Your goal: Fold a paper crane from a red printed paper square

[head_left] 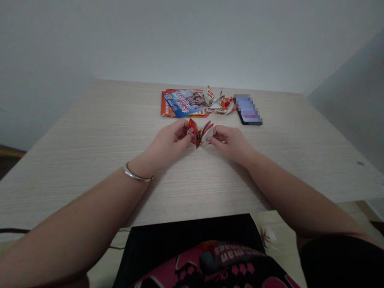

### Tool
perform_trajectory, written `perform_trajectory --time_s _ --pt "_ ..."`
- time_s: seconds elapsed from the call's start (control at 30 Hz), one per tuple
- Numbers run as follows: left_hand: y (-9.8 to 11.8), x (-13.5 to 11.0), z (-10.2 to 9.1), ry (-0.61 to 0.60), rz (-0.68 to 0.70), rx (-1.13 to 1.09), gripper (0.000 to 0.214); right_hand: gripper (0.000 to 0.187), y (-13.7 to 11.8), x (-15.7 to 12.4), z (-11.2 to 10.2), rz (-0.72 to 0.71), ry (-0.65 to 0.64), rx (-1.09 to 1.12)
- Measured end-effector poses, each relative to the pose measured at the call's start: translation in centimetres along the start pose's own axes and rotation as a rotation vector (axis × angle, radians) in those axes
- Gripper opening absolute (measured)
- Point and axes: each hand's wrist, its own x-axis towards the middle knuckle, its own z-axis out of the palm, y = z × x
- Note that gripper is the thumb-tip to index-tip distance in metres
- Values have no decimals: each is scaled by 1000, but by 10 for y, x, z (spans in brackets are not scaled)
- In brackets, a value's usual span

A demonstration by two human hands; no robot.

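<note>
Between my two hands, above the middle of the table [192, 192], is a small folded-paper piece [198, 135], printed red, white and orange, with flaps standing up in a V shape. My left hand [172, 142] pinches its red left flap between thumb and fingers. On the other side, my right hand [226, 140] pinches the whitish right flap. The fingertips behind the paper are partly hidden.
Beyond my hands lies a stack of printed flyers [183, 103], blue on top and orange beneath. Several folded paper figures [220, 102] sit against its right side. A phone [248, 110] lies right of them, its screen pixelated. A wall [198, 40] stands behind the table.
</note>
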Motion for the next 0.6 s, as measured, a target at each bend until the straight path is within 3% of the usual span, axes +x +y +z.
perform_trajectory --time_s 0.1,0.37,0.6 --pt "-2 1 3 5 -7 -133 7 16 0 1 5 24 -4 114" --pt "-5 1 3 22 -4 -93 8 27 -2 2 17 81 44 505" --pt "1 -1 6 73 -7 -104 7 26 -6 4 16 107 95 512"
